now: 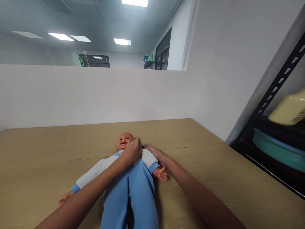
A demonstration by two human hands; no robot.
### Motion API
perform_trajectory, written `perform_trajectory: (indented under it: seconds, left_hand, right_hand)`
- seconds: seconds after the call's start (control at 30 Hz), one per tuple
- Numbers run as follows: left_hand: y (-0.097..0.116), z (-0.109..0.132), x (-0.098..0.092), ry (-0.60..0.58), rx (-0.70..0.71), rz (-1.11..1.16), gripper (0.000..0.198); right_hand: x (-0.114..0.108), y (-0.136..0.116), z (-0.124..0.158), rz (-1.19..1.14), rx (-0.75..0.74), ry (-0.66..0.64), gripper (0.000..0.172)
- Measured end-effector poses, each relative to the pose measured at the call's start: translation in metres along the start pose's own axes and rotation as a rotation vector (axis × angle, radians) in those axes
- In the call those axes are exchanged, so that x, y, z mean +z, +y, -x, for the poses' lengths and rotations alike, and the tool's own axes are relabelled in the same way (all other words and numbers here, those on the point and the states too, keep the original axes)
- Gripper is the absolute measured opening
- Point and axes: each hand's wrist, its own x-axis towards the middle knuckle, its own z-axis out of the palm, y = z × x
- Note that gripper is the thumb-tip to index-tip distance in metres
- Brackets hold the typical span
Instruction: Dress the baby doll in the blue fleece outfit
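A baby doll point(125, 140) lies on its back on the table, head away from me, dressed in white sleeves with blue cuffs and fuzzy blue trousers point(133, 184). My left hand point(133, 151) reaches across its chest, fingers pinched together at the shoulder on the right, beside the neck. Against the outer side of that same shoulder is my right hand point(154, 153), its fingertips closed close to the left ones. A small dark bit point(143, 146) shows between the two hands; what it is I cannot make out. The doll's arms are spread to either side.
The brown table point(59, 143) meets a white wall point(95, 95) at the back, with a window above it. On the right, a black rack point(269, 95) holds a teal basin point(278, 151) and a cream-coloured container point(289, 109).
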Motion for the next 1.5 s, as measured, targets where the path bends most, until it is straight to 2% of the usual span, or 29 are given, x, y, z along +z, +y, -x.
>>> perform_trajectory:
  seconds: [0.1,0.13,0.2,0.23,0.27,0.33,0.4,0.47,0.57,0.6,0.67,0.73,0.77,0.8,0.83,0.9,1.0,1.1,1.3,1.4,1.5]
  left_hand:
    - [-0.001,0.000,0.001,0.003,-0.003,-0.013,0.012]
    - [0.000,0.001,0.001,0.003,-0.005,-0.022,0.013]
    - [0.001,0.003,-0.001,0.001,-0.010,-0.047,0.015]
    - [0.001,0.004,-0.003,0.000,-0.012,-0.064,0.017]
    - [0.002,0.006,-0.006,-0.001,-0.014,-0.084,0.019]
    - [0.005,0.009,-0.011,-0.002,-0.015,-0.129,0.023]
    - [0.008,0.011,-0.016,-0.001,-0.009,-0.171,0.027]
    - [0.012,0.013,-0.021,0.001,0.001,-0.203,0.028]
    - [0.014,0.017,-0.029,0.008,0.018,-0.230,0.019]
    - [0.012,0.021,-0.031,0.016,0.030,-0.225,0.018]
    - [0.002,0.035,-0.034,0.062,0.088,-0.127,0.026]
    - [-0.015,0.058,-0.035,0.159,0.166,0.104,0.031]
    - [-0.025,0.072,-0.033,0.221,0.162,0.221,0.032]
    - [-0.035,0.087,-0.031,0.272,0.126,0.297,0.031]
    - [-0.044,0.102,-0.028,0.298,0.075,0.355,0.029]
    - [-0.058,0.129,-0.022,0.303,-0.071,0.472,0.028]
    - [-0.065,0.156,-0.014,0.163,-0.187,0.640,0.030]
    - [-0.062,0.164,-0.011,0.090,-0.221,0.727,0.031]
    - [-0.064,0.155,-0.009,0.110,-0.313,0.838,0.032]
    - [-0.067,0.152,-0.007,0.124,-0.347,0.875,0.031]
    - [-0.067,0.153,-0.007,0.069,-0.316,0.899,0.034]
  right_hand:
    - [-0.008,-0.009,0.018,0.142,-0.042,-0.044,0.033]
    - [-0.013,-0.014,0.026,0.188,-0.059,-0.059,0.039]
    - [-0.027,-0.025,0.044,0.287,-0.092,-0.105,0.067]
    - [-0.035,-0.032,0.052,0.351,-0.107,-0.139,0.074]
    - [-0.045,-0.040,0.059,0.438,-0.128,-0.175,0.071]
    - [-0.063,-0.055,0.065,0.772,-0.231,-0.253,0.059]
    - [-0.077,-0.067,0.062,0.954,-0.289,-0.298,0.056]
    - [-0.084,-0.072,0.055,1.011,-0.300,-0.320,0.052]
    - [-0.083,-0.069,0.050,1.032,-0.295,-0.327,0.049]
    - [-0.079,-0.066,0.053,1.043,-0.306,-0.300,0.051]
    - [-0.068,-0.057,0.064,1.066,-0.389,-0.156,0.056]
    - [-0.054,-0.047,0.083,1.048,-0.523,0.056,0.050]
    - [-0.045,-0.041,0.094,1.003,-0.571,0.129,0.042]
    - [-0.037,-0.035,0.104,0.936,-0.587,0.148,0.031]
    - [-0.029,-0.029,0.112,0.850,-0.577,0.126,0.022]
    - [-0.016,-0.016,0.122,0.659,-0.496,0.054,0.017]
    - [-0.007,0.000,0.118,0.391,-0.360,-0.038,0.022]
    - [-0.008,0.008,0.104,0.181,-0.320,-0.056,0.030]
    - [-0.005,0.018,0.090,-0.083,-0.190,0.023,0.038]
    - [-0.005,0.019,0.089,-0.079,-0.146,-0.016,0.039]
    - [-0.010,0.010,0.092,0.054,-0.135,-0.114,0.036]
